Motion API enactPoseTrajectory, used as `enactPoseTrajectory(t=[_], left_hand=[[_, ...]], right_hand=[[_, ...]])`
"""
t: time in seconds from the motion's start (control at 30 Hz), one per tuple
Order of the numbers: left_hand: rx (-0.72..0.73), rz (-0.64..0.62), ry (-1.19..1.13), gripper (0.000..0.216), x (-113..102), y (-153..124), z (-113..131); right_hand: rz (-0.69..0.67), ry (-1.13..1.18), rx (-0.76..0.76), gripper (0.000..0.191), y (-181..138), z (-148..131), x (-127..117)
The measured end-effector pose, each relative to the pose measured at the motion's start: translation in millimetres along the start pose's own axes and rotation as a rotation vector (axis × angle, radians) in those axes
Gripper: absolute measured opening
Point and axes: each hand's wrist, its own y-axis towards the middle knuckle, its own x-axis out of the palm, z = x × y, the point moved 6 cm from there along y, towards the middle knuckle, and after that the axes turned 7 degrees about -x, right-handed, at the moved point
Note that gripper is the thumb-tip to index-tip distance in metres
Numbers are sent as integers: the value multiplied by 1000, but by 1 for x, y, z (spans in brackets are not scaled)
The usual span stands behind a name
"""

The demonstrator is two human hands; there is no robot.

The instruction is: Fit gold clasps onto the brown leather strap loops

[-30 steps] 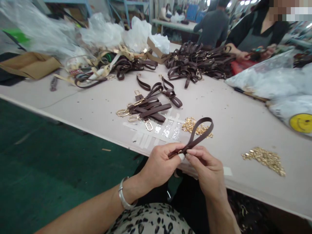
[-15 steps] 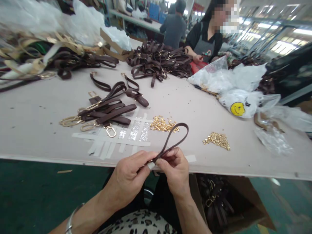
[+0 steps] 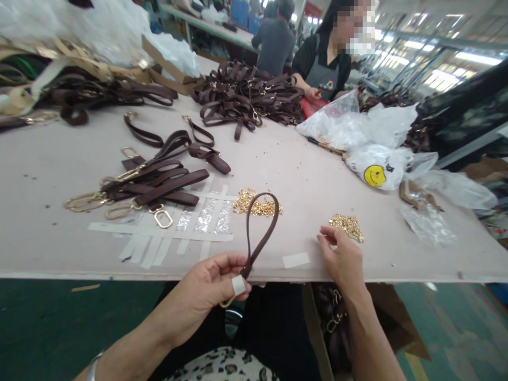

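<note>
My left hand (image 3: 212, 283) pinches a dark brown leather wrist strap (image 3: 262, 241) at its joined end, just over the table's front edge. The strap's loop stands upright, and part of a gold metal ring or clasp (image 3: 229, 302) shows below my fingers. White tape wraps my left thumb. Off to the right, my right hand (image 3: 343, 259) is beside a small pile of gold rivet pieces (image 3: 347, 226), thumb and fingers apart with nothing visible between them. Another pile of gold rivet pieces (image 3: 254, 202) lies behind the loop.
Brown straps with gold clasps (image 3: 166, 185) lie at left on the table (image 3: 273, 164), near taped-down clear plastic (image 3: 206, 214). A bigger strap heap (image 3: 250, 98) lies farther back. Plastic bags (image 3: 377, 164) sit right. A box of straps (image 3: 357, 328) stands below. A co-worker (image 3: 323, 58) is across.
My right hand has let go of the strap and moved right to the gold pile. My left hand keeps the strap, its loop now more upright. The view has shifted slightly.
</note>
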Motion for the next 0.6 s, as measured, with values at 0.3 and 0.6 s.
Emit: enactPoseTrajectory(t=[0.3, 0.6], left_hand=[[94, 78, 161, 19, 3, 4, 12], [154, 90, 73, 26, -3, 9, 12]], right_hand=[[-151, -217, -74, 30, 24, 29, 17], [-271, -206, 37, 31, 42, 59, 12]])
